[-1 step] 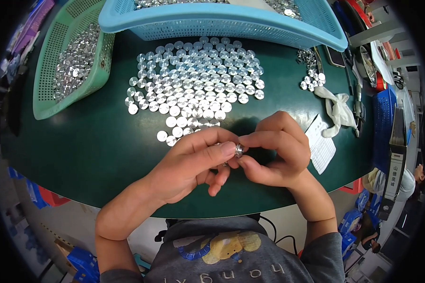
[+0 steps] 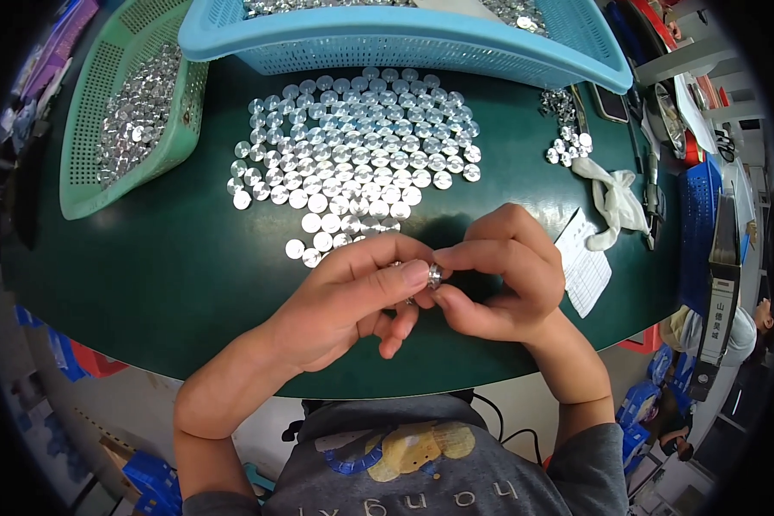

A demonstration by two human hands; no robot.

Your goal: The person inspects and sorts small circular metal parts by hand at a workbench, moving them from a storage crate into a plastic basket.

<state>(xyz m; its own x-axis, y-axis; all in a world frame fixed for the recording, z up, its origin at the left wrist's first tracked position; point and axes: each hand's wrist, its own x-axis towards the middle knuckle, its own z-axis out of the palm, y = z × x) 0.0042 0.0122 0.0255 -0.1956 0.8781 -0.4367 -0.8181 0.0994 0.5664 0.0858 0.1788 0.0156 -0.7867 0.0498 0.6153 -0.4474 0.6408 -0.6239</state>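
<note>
My left hand (image 2: 344, 297) and my right hand (image 2: 499, 275) meet above the near edge of the dark green table (image 2: 146, 258). Their fingertips together pinch one small round silver metal piece (image 2: 434, 275). More small pieces seem tucked under my left fingers, but I cannot tell how many. Just beyond my hands lies a wide flat spread of several shiny silver discs (image 2: 353, 146), laid side by side on the table.
A green mesh basket (image 2: 86, 185) with silver pieces stands at the far left. A blue mesh basket (image 2: 404, 47) spans the back. To the right lie a small cluster of pieces (image 2: 568, 142), a white glove (image 2: 615, 198) and a paper slip (image 2: 585, 267).
</note>
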